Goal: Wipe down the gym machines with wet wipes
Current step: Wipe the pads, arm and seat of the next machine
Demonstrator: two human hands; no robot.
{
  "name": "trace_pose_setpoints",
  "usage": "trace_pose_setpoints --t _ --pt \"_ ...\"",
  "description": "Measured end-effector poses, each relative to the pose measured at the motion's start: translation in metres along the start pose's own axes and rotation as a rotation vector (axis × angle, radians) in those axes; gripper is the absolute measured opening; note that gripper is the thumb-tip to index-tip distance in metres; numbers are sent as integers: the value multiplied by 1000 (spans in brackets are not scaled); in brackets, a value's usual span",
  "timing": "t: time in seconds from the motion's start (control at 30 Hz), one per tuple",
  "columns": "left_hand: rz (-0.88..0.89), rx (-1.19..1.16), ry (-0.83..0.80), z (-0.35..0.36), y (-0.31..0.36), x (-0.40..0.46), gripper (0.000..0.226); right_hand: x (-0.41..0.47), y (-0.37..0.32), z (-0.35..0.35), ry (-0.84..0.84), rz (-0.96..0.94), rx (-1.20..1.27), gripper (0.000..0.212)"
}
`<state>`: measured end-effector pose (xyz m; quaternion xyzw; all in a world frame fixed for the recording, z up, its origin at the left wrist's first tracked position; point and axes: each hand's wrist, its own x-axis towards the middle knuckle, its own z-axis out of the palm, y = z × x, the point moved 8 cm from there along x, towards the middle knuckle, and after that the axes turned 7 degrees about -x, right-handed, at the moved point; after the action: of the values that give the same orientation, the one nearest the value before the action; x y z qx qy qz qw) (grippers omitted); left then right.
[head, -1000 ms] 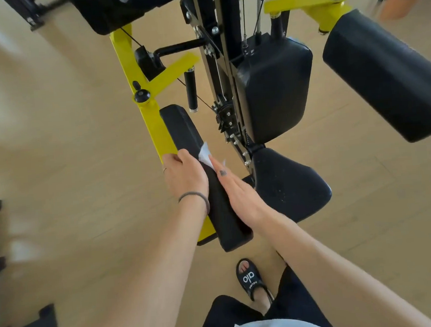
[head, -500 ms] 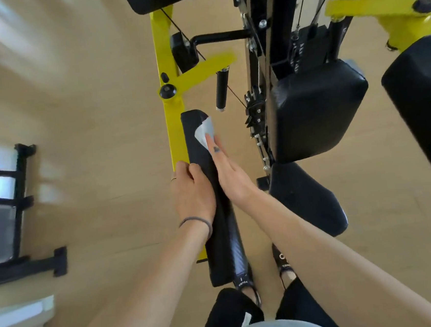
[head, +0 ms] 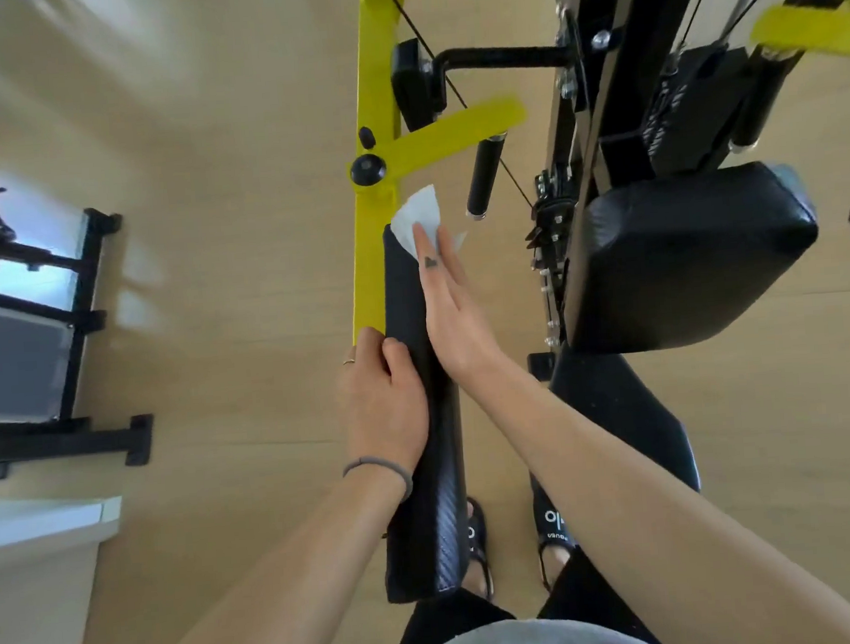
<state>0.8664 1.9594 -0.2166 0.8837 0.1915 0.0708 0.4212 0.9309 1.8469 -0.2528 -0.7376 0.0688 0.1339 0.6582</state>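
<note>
White wipe (head: 418, 219) is pressing flat under the right hand (head: 455, 314), fingers outstretched, at the far end of the long black pad (head: 422, 422). Left hand (head: 383, 405) is gripping the pad's edge, steadying it. Wiping step looks underway; next probably calls for dragging back along the pad. Yellow bar (head: 373, 255) is crowding alongside, black handle (head: 483, 179) just beyond.

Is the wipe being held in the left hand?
No, the right hand presses the wipe on the black pad; the left hand grips the pad's edge.
</note>
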Motion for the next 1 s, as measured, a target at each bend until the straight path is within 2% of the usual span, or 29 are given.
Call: trace_pose_setpoints --t 0.07,0.2,0.47,0.5,0.53,0.6,0.7,0.8,0.93,1.0 --pt "-1 15 -10 1 1 0 25 28 14 -2 32 78 69 49" --pt "-16 47 1 1 1 0 26 36 46 -1 -48 448 210 70" --pt "-59 44 5 0 1 -3 28 -94 93 24 -204 476 311 52" --pt "-60 44 8 -1 1 -3 28 -115 101 31 -209 485 312 53" --pt "-58 49 9 -1 2 -4 28 -133 106 38 -220 495 327 63" --pt "-44 65 14 -1 3 -4 28 -138 115 46 -259 489 315 81" --pt "-36 82 18 -1 3 -2 28 -89 107 38 -218 455 278 70" --pt "-46 94 17 -1 0 -4 26 -65 89 26 -126 351 185 78" --pt "-45 67 9 0 -3 -1 25 -175 80 38 -145 157 95 52" --pt "-39 79 11 0 -3 -1 25 -218 74 39 -92 -4 88 49"
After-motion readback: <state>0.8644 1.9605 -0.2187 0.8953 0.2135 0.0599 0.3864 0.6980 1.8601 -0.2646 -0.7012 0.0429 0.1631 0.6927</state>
